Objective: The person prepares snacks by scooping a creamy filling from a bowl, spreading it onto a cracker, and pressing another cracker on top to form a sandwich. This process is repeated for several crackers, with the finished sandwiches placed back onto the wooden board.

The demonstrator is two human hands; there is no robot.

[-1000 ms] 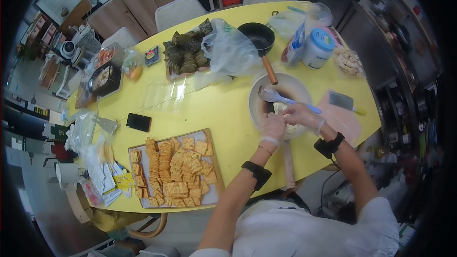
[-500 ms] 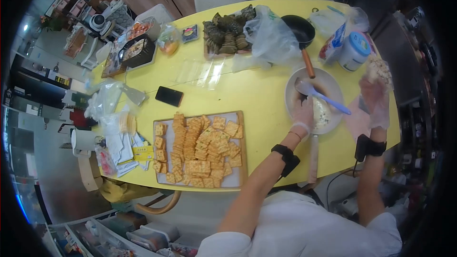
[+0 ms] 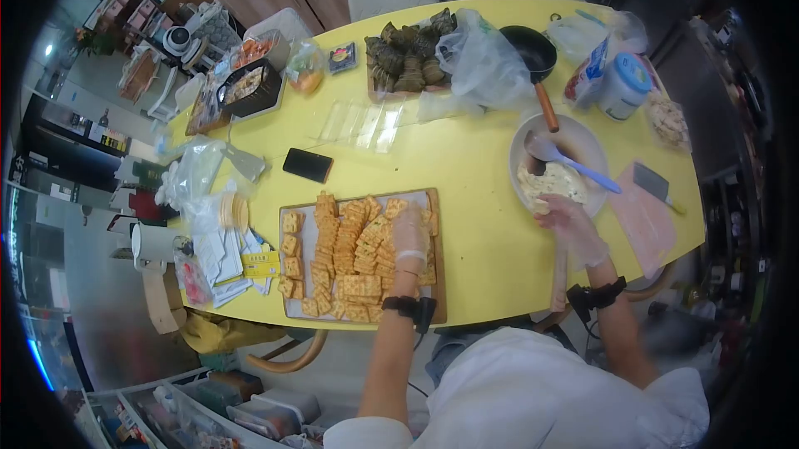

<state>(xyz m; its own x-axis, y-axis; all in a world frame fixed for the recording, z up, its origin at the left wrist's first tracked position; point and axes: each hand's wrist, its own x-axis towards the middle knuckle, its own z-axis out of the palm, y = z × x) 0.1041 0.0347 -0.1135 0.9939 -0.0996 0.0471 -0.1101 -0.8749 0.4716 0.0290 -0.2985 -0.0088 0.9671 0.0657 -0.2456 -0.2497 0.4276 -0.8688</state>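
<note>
Reaching over the cracker tray, left hand is laid on crackers — grasp indiscernible, right hand beside the tray, fingers loose, at bowl rim.

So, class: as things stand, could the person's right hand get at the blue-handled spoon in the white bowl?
Probably yes. The right hand sits at the white bowl's near rim, and the blue-handled spoon lies uncovered across it, with nothing between.

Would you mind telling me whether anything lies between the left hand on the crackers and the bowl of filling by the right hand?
Nothing visible does. The left hand rests on the crackers on the board, and only bare yellow table separates it from the bowl, where the right hand sits at the near rim.
</note>
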